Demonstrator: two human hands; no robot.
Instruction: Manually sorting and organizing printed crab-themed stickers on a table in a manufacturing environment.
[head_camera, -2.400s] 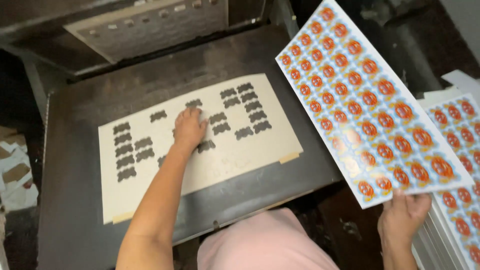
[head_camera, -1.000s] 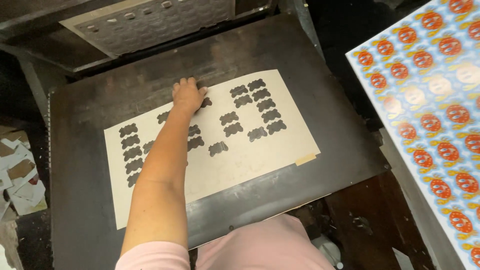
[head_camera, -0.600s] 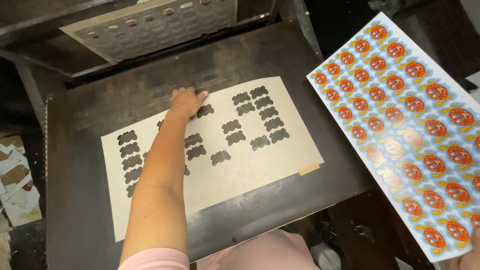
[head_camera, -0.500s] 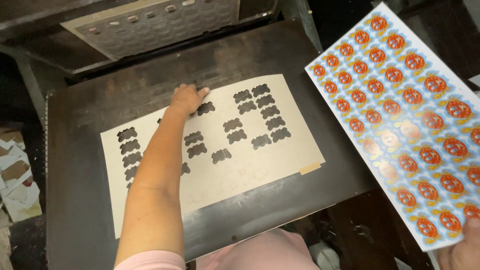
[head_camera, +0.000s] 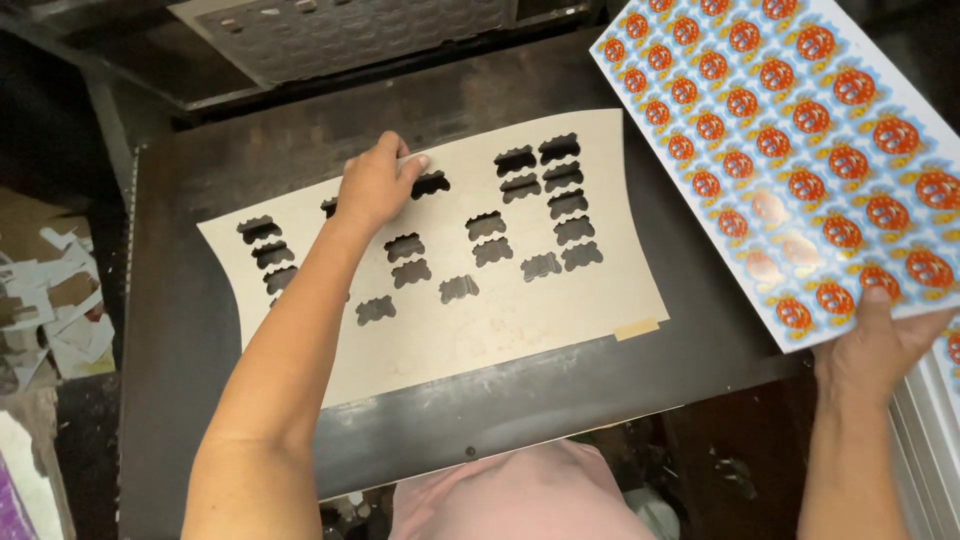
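In the head view, a cream card sheet (head_camera: 520, 300) punched with rows of lobed cut-outs is seen lying flat on a dark metal press bed (head_camera: 300, 140), its long edges running slightly askew to the bed. A small strip of tan tape (head_camera: 637, 329) is seen at the sheet's near right corner. The left hand (head_camera: 375, 185) is laid at the far edge of the card sheet, fingers curled and pressed together over that edge, the thumb lying beside one cut-out; whether the edge is actually pinched cannot be told.

A printed sheet (head_camera: 790, 150) covered with rows of orange round stickers on blue is held tilted above the bed's right side, apart from the card sheet. It is gripped at its near edge by the right hand (head_camera: 880, 345), thumb on top, the fingers hidden beneath.

A perforated metal plate (head_camera: 340, 30) is seen beyond the bed, and paper scraps (head_camera: 50, 310) are heaped at the left.
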